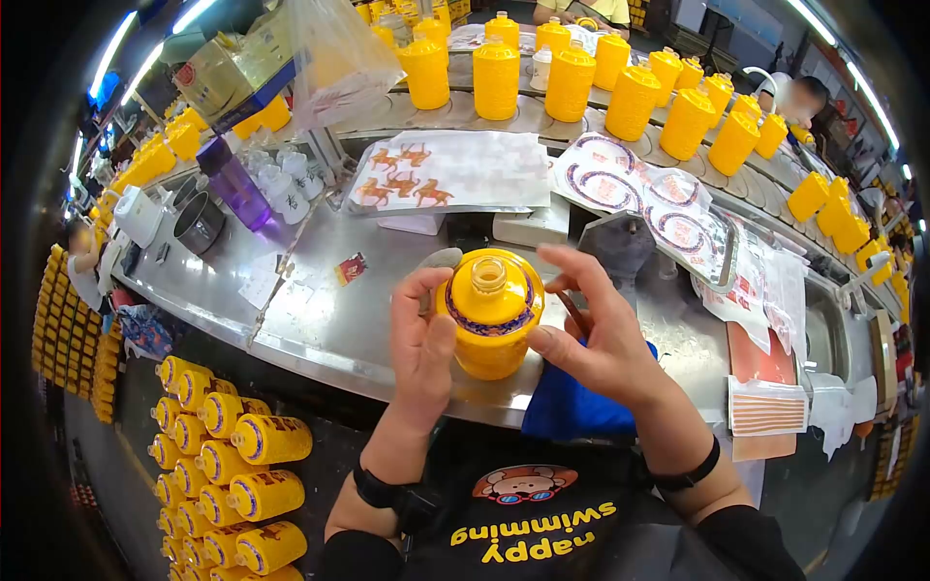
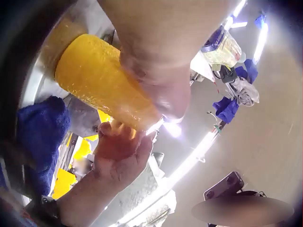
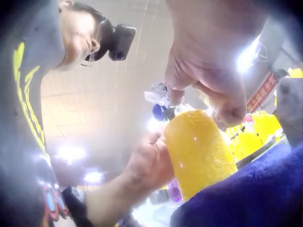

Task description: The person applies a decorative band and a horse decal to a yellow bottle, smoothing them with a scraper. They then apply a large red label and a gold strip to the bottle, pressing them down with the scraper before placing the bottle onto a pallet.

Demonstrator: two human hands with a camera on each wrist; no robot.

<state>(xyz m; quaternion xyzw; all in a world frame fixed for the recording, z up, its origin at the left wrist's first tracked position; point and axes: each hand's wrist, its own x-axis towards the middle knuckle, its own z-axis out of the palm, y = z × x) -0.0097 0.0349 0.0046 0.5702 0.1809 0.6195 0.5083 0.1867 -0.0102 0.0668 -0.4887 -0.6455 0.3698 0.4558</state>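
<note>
A yellow bottle [image 1: 492, 351] with a purple patterned band [image 1: 484, 324] around its shoulder stands upright at the bench's front edge. My left hand [image 1: 423, 339] lies along its left side, thumb and bent fingers against it. On the other side my right hand [image 1: 605, 334] has its thumb at the band and its fingers spread loosely near the shoulder. The left wrist view shows the textured bottle [image 2: 94, 75] between my left hand [image 2: 161, 85] and right hand [image 2: 120, 153]. In the right wrist view, my right hand [image 3: 213, 66] is above the bottle [image 3: 196, 151].
A blue cloth [image 1: 581, 397] lies right of the bottle. Behind are decal sheets [image 1: 450, 174], more patterned sheets [image 1: 630, 189] and a row of yellow bottles [image 1: 496, 82]. A purple bottle [image 1: 232, 184] and a dark pot [image 1: 200, 223] stand left. Banded bottles [image 1: 271, 494] are stacked lower left.
</note>
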